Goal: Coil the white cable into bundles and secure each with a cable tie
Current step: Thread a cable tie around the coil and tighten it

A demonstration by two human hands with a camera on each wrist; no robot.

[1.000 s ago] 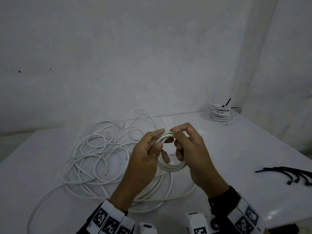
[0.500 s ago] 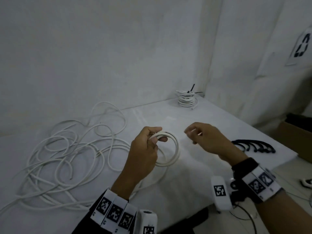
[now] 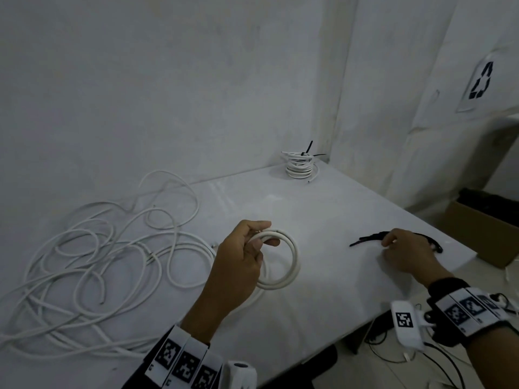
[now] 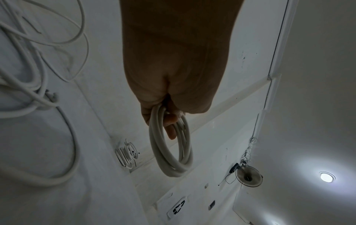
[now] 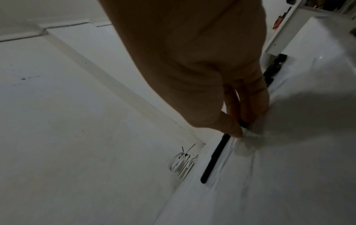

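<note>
My left hand grips the white coil above the table, fingers curled through its loop. At 3 o'clock, my right hand pinches a black cable tie. Loose white cable lies at 9 o'clock; a tied bundle sits at 12 o'clock, farthest.

Left hand raised, fingers curled in a grip, right hand low, fingertips pinching

White cable showing smooth, slightly glossy plastic sheath, cable tie looking matt black plastic, bench appearing smooth, faintly sheened, cardboard box looking matt brown.
</note>
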